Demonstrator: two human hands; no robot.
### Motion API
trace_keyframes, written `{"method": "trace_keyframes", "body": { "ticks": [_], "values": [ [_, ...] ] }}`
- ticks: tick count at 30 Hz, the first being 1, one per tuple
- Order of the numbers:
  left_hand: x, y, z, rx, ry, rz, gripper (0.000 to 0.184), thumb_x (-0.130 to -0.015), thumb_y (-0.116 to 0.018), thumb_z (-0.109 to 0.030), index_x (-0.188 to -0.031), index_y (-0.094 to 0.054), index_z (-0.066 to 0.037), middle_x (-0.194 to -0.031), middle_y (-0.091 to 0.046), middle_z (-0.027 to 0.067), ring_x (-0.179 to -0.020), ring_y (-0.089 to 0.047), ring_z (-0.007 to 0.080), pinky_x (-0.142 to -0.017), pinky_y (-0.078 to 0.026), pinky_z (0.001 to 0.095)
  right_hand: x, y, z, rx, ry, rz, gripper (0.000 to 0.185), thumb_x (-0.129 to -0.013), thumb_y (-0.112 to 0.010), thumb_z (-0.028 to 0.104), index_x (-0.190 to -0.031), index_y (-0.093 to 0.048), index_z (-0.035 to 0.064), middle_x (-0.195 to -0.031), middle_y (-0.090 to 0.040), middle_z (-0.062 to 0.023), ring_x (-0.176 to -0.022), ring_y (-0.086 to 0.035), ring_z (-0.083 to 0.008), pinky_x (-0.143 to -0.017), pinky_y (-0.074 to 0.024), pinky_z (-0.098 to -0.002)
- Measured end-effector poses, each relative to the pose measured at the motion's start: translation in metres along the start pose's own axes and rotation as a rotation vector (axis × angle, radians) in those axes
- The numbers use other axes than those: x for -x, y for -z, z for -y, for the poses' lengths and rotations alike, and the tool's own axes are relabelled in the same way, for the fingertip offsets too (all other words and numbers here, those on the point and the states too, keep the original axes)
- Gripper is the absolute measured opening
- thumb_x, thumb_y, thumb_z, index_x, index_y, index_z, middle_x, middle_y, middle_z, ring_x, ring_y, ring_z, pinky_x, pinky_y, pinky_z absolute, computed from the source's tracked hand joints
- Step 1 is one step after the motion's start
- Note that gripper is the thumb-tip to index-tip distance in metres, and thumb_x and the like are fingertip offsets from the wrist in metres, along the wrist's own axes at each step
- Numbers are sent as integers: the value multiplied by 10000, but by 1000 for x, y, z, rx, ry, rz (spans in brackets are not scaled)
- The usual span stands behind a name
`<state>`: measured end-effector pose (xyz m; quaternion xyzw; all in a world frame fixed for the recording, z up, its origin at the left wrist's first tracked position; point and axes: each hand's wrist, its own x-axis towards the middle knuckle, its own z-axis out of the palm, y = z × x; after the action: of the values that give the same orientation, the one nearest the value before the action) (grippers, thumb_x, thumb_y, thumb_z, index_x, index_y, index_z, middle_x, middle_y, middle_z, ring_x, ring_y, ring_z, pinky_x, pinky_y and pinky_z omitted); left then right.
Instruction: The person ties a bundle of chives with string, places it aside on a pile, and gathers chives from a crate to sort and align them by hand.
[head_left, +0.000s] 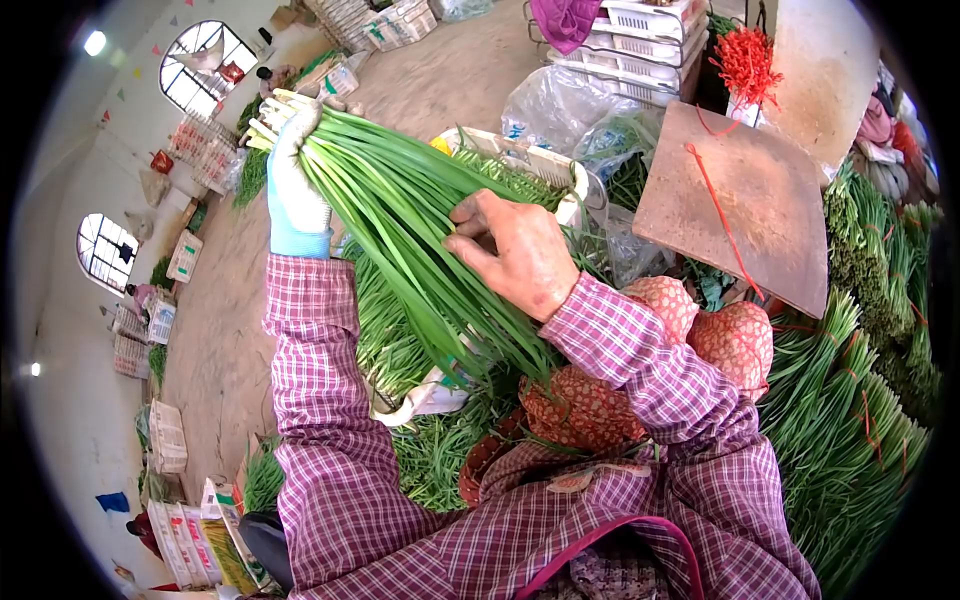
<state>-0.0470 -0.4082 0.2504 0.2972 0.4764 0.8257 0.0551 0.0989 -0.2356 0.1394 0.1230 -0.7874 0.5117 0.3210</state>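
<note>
Long green stalks in gloved left fingers

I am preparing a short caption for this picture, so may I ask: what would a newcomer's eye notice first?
Most likely the big bunch of long green leaves in the centre, its pale ends gripped by the gloved left hand, with the bare right hand at the leaves. Next, perhaps, the bright red cluster of strands at upper right, above the brown board.
</note>
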Motion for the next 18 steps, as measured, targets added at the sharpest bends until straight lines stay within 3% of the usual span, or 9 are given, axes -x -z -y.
{"method": "trace_keyframes", "body": {
  "ticks": [6,8,9,10,12,15,16,18],
  "values": [
    [-1,-9,2,-83,13,-16,254,-901,-567,-169,-1058,-584,30,-1011,-632,159,-962,-632,275,-880,-521,386,-13,3,4,-49,-37,-31,177,-793,-681,145,-897,-598,27,-735,-671,-120,-714,-664,-300,-646,-518,-399],
    [-4,-7,0,-102,13,-3,260,-883,-579,-153,-1093,-554,-1,-1022,-624,138,-980,-613,293,-893,-514,421,-18,9,2,71,87,-101,115,-784,-659,126,-836,-615,34,-712,-655,-117,-686,-657,-302,-629,-514,-394],
    [-6,-3,-1,-220,-46,17,258,-895,-575,-159,-1079,-584,22,-1026,-636,142,-985,-623,265,-896,-512,386,-21,16,4,95,111,-137,75,-774,-640,112,-784,-622,39,-695,-642,-117,-657,-650,-305,-617,-510,-396],
    [-9,0,-2,-338,-105,37,266,-907,-570,-165,-1065,-614,44,-1030,-647,147,-990,-633,237,-900,-511,352,-24,26,3,200,179,-132,91,-819,-647,114,-811,-652,23,-695,-675,-100,-586,-656,-193,-558,-525,-301],
    [-15,-3,-4,-498,-263,117,223,-873,-592,-90,-1049,-631,42,-1051,-664,129,-940,-654,186,-836,-540,303,-30,45,12,230,171,-158,65,-768,-637,102,-762,-625,38,-674,-641,-117,-605,-637,-290,-586,-508,-386],
    [-18,-19,-17,-523,-302,10,318,-791,-690,-17,-1094,-610,37,-962,-694,119,-832,-684,167,-760,-570,277,-33,84,18,356,200,-114,81,-790,-616,88,-740,-625,26,-654,-647,-118,-554,-635,-257,-559,-507,-364],
    [-21,-17,-23,-560,-348,-33,350,-783,-729,-59,-1092,-602,43,-928,-699,123,-829,-689,165,-773,-579,285,-30,96,15,373,245,-118,107,-798,-613,100,-733,-620,15,-660,-649,-130,-535,-629,-262,-553,-505,-363],
    [-28,-23,-40,-623,-357,-68,372,-757,-772,-86,-1068,-607,34,-920,-697,105,-805,-691,164,-750,-589,289,-22,120,26,501,98,71,118,-804,-642,130,-778,-649,15,-669,-650,-145,-565,-638,-274,-571,-507,-372]
  ]
}}
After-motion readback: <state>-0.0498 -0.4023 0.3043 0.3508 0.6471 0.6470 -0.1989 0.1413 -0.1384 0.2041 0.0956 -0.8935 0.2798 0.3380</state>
